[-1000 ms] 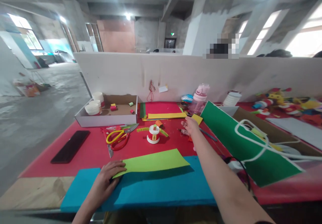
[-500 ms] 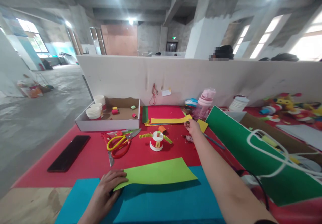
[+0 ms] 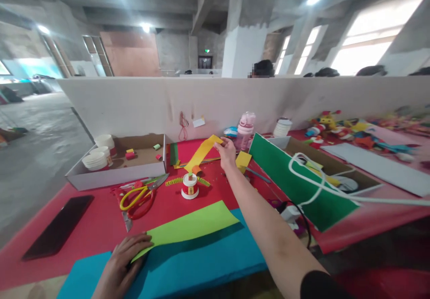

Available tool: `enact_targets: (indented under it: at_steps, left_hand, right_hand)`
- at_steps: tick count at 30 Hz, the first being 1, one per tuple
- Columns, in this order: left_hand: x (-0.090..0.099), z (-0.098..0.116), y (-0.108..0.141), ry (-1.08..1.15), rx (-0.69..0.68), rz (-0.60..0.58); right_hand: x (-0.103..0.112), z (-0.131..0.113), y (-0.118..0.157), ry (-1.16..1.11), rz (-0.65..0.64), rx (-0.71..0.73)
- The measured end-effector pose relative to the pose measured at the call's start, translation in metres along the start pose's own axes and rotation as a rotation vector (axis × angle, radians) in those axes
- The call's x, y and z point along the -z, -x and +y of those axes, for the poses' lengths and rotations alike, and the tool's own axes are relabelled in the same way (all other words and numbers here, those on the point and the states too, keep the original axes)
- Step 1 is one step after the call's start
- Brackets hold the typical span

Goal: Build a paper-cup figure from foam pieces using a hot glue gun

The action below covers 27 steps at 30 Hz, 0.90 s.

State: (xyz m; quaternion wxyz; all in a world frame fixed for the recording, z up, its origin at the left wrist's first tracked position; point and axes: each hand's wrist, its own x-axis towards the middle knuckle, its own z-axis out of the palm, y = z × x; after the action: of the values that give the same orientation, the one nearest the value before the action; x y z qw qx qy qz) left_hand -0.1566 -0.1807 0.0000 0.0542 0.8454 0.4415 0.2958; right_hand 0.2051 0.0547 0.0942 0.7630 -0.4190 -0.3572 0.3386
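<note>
My left hand (image 3: 126,261) is closed on the left end of a light green paper strip (image 3: 191,225), which lies over blue sheets (image 3: 198,261). My right hand (image 3: 226,152) pinches the upper end of a yellow paper strip (image 3: 202,152), raised at a slant above the red table. Below that strip stands a small red and white paper-cup figure (image 3: 190,187) with folded green paper arms out to both sides and a small green and red piece on top. An orange roll (image 3: 196,170) sits just behind the figure.
Scissors (image 3: 141,199) and a black phone (image 3: 58,227) lie at the left. A box with cups (image 3: 114,180) stands behind them. At the right are a green board (image 3: 295,182), a white cable, another box and a pink bottle (image 3: 246,128).
My right hand has lifted the yellow strip, which was flat and now hangs at a slant. The camera view has turned to the right. My left hand still has the green strip.
</note>
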Motion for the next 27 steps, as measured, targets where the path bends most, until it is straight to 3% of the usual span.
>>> enact_targets:
  at_steps: [2, 5, 6, 8, 10, 12, 15, 17, 19, 22, 24, 26, 27]
  left_hand:
    - [0.000, 0.001, 0.000, -0.010, 0.007, 0.002]
    - [0.002, 0.004, 0.000, -0.011, 0.013, -0.019]
    - [0.003, 0.005, 0.000, -0.015, 0.011, -0.027]
    - [0.004, 0.008, 0.001, -0.034, 0.019, -0.038]
    - [0.004, 0.009, 0.002, -0.054, 0.034, -0.042]
    - [0.003, 0.009, 0.003, -0.061, 0.037, -0.044]
    - [0.000, 0.005, 0.005, -0.062, 0.033, -0.040]
    - [-0.001, 0.001, 0.005, -0.056, 0.034, -0.053]
    - [-0.002, -0.003, 0.006, -0.039, 0.033, -0.078]
    - [-0.003, -0.006, 0.007, -0.018, 0.049, -0.131]
    - [-0.003, -0.005, 0.008, -0.016, 0.070, -0.151]
    - [-0.002, -0.002, 0.008, -0.018, 0.085, -0.144]
    - [-0.002, 0.000, 0.008, -0.018, 0.090, -0.133]
  right_hand:
    - [-0.002, -0.017, 0.007, 0.026, -0.051, 0.054]
    - [0.007, -0.051, 0.026, 0.298, -0.160, 0.261]
    - [0.012, -0.063, 0.035, 0.412, -0.188, 0.377]
    - [0.024, -0.087, 0.062, 0.455, -0.220, 0.463]
    - [0.035, -0.103, 0.096, 0.511, -0.333, 0.603]
    - [0.048, -0.109, 0.134, 0.528, -0.499, 0.681]
    - [0.066, -0.098, 0.178, 0.696, -0.723, 0.744]
    - [0.075, -0.084, 0.187, 0.812, -0.750, 0.716]
    - [0.079, -0.071, 0.176, 0.904, -0.689, 0.650]
    - [0.070, -0.060, 0.124, 0.786, -0.332, 0.517]
    - [0.052, -0.058, 0.077, 0.587, -0.134, 0.369]
    - [0.027, -0.056, 0.031, 0.518, -0.116, 0.296]
    - [0.013, -0.055, 0.010, 0.344, -0.071, 0.154]
